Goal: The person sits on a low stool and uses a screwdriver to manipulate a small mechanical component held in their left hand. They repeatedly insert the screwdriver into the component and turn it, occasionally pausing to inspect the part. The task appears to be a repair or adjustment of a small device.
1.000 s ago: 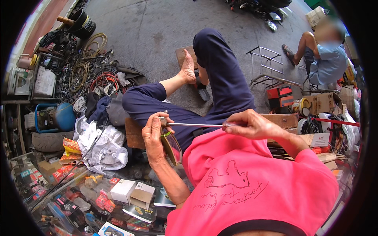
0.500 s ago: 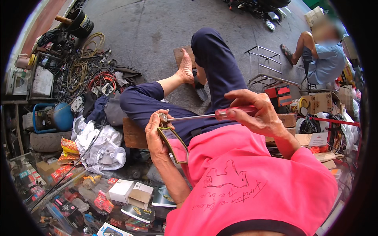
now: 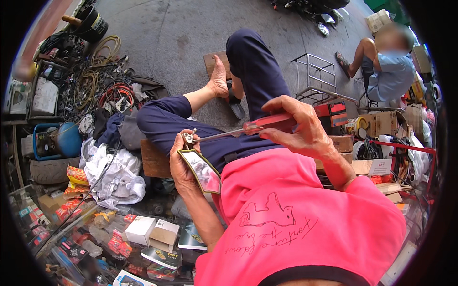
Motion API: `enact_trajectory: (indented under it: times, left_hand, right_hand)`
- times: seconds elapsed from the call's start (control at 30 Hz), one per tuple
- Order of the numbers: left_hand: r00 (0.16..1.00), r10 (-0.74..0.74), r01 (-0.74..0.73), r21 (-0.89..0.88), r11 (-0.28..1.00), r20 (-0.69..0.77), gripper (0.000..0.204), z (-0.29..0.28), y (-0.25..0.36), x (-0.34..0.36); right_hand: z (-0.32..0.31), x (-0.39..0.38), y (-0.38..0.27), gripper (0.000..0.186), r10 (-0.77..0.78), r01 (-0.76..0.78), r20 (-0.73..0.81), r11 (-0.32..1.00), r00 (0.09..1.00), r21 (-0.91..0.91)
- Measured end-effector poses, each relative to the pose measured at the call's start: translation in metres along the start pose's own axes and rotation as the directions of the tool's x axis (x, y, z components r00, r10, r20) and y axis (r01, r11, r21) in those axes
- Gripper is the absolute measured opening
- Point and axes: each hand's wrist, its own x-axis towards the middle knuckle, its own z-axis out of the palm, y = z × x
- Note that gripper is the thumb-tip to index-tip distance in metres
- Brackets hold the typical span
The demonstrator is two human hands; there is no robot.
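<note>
My left hand (image 3: 179,167) is closed round a small mirror (image 3: 202,170) with a yellow-green rim, its reflecting face turned up toward me. At the mirror's far end, near my fingertips, a metal bracket (image 3: 189,139) sticks out with a short pin on it. My right hand (image 3: 305,127) holds a screwdriver (image 3: 268,124) by its red handle, fingers over the top and thumb underneath. The steel shaft points left across my lap, and its tip meets the bracket. Exactly where the tip sits is too small to tell.
Boxes and small packets (image 3: 140,229) cover a glass-topped case at lower left. White cloths (image 3: 112,178), cables (image 3: 88,86) and a blue tank (image 3: 72,139) lie beyond. A metal stool frame (image 3: 317,74) stands ahead; another person (image 3: 391,74) sits at far right.
The mirror has turned so its glass faces me more. Both hands and the screwdriver have shifted slightly left in the picture; the tip stays at the bracket.
</note>
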Motion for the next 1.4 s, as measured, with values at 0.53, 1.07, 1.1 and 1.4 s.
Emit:
enact_trajectory:
  times: [0.53, 1.07, 1.1, 1.4]
  left_hand:
    - [0.978, -0.069, 0.120, -0.259, 0.958, 0.197, 0.028, -0.011, -0.005, 0.028]
    - [0.974, -0.083, 0.142, -0.286, 0.948, 0.211, 0.027, -0.018, -0.005, 0.035]
    - [0.976, -0.082, 0.141, -0.293, 0.946, 0.202, 0.027, -0.017, -0.005, 0.035]
    - [0.982, -0.095, 0.142, -0.302, 0.943, 0.165, 0.028, -0.011, -0.004, 0.034]
  right_hand:
    - [0.016, 0.043, -0.036, 0.037, -0.108, 0.108, -0.047, 0.994, 0.993, -0.001]
    - [0.025, 0.059, -0.045, 0.031, -0.277, 0.276, 0.009, 0.954, 0.961, -0.117]
    - [0.025, 0.060, -0.048, 0.032, -0.240, 0.238, 0.013, 0.957, 0.971, -0.165]
    - [0.025, 0.060, -0.046, 0.036, -0.285, 0.285, 0.014, 0.956, 0.958, -0.074]
